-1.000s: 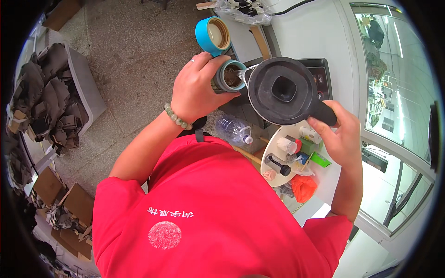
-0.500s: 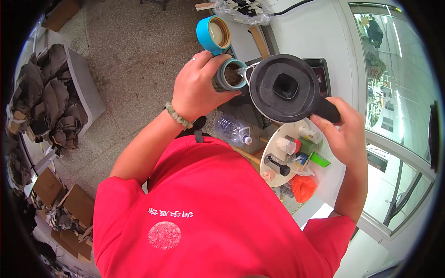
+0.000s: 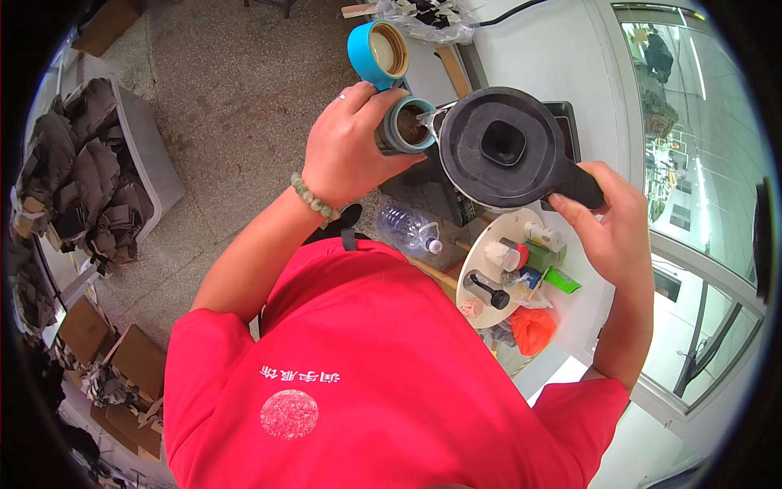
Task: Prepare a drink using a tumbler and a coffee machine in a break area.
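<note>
Scraps (image 3: 77,167) fill a grey bin (image 3: 149,155) well left of the left grip (image 3: 346,151), which wraps an open flask (image 3: 391,129), a blue lid (image 3: 364,55) just beyond it. Water (image 3: 427,121) runs into the flask from a black-topped kettle (image 3: 501,147) between the grips, its black handle (image 3: 575,186) clasped in the right grip (image 3: 615,224).

Bottle (image 3: 391,133) body mostly hidden by left hand (image 3: 348,147), right hand (image 3: 615,228) fingers partly behind kettle (image 3: 503,148), which covers most of black appliance (image 3: 568,130), plastic bag (image 3: 419,26) cut off at far edge, stuff behind right window (image 3: 713,122) too small to tell.
</note>
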Tool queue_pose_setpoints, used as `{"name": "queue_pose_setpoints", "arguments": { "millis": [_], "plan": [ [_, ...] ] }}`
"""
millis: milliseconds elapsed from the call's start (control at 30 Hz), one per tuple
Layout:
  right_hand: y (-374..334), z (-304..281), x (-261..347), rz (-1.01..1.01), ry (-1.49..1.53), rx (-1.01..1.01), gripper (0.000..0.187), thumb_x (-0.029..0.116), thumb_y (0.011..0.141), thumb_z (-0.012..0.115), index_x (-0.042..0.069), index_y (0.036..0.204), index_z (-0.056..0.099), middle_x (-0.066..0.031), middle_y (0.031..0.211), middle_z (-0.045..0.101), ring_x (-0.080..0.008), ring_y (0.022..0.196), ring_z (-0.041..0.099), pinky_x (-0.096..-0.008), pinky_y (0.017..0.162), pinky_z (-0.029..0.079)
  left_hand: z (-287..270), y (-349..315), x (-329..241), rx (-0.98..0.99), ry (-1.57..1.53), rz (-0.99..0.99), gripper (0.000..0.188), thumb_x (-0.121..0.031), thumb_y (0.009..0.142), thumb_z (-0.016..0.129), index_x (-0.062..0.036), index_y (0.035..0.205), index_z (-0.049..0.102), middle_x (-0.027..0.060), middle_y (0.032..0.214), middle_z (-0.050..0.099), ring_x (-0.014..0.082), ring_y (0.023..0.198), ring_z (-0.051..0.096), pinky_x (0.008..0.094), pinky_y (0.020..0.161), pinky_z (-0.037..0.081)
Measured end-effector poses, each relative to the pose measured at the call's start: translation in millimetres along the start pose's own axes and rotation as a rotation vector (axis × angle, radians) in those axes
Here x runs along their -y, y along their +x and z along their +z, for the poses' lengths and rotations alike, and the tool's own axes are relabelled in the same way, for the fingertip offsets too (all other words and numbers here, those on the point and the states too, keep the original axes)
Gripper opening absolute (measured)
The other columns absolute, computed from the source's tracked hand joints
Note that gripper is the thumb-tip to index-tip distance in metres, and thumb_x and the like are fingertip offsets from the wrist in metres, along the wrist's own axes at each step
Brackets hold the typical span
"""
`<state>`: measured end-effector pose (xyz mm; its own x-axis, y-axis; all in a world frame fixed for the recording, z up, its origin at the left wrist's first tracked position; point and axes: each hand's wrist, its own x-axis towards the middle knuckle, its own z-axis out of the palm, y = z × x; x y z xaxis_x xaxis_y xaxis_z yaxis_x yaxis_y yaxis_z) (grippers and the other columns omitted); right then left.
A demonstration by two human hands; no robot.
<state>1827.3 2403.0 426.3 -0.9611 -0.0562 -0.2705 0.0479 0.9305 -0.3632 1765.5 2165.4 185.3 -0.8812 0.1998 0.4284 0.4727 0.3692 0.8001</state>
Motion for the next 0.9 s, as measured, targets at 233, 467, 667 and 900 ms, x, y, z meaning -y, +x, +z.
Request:
{"name": "queue_pose_setpoints", "arguments": {
  "millis": [233,467,667,900],
  "plan": [
    [3.5,-2.8,3.2,-0.019,-0.019,-0.011,0.025,0.008,0.090,0.078,-0.004,0.110,0.068,-0.0064,0.087,0.068,-0.0111,0.077,0.063,-0.0263,0.068,0.051,2.4,2.8,1.9,-0.013,-0.002,0.012,0.068,-0.025,0.060,0.097,-0.0100,0.121,0.070,0.0100,0.110,0.067,0.0328,0.103,0.067,0.0440,0.087,0.057],
    [4.0,-6.3,2.8,-0.010,-0.058,-0.013,0.024,0.009,0.089,0.078,-0.003,0.108,0.068,-0.0065,0.085,0.067,-0.0116,0.076,0.062,-0.0271,0.066,0.050,5.4,4.1,3.1,-0.015,-0.006,0.026,0.068,-0.025,0.060,0.097,-0.0099,0.121,0.070,0.0099,0.109,0.067,0.0327,0.103,0.067,0.0438,0.088,0.057],
    [4.7,-10.1,3.7,-0.011,-0.099,0.001,0.024,0.009,0.089,0.078,-0.003,0.107,0.068,-0.0065,0.084,0.067,-0.0121,0.074,0.061,-0.0276,0.066,0.049,7.2,9.5,6.0,0.041,-0.026,0.026,0.069,-0.029,0.061,0.097,-0.0098,0.121,0.070,0.0096,0.107,0.066,0.0326,0.102,0.067,0.0436,0.088,0.057],
    [4.0,-11.7,0.9,-0.037,-0.081,-0.030,0.024,0.012,0.088,0.082,-0.002,0.101,0.068,-0.0108,0.079,0.065,-0.0163,0.068,0.063,-0.0300,0.062,0.050,3.9,16.9,5.5,0.104,-0.065,0.029,0.068,-0.032,0.062,0.097,-0.0106,0.121,0.071,0.0091,0.106,0.066,0.0321,0.101,0.067,0.0429,0.087,0.057]
  ]
}}
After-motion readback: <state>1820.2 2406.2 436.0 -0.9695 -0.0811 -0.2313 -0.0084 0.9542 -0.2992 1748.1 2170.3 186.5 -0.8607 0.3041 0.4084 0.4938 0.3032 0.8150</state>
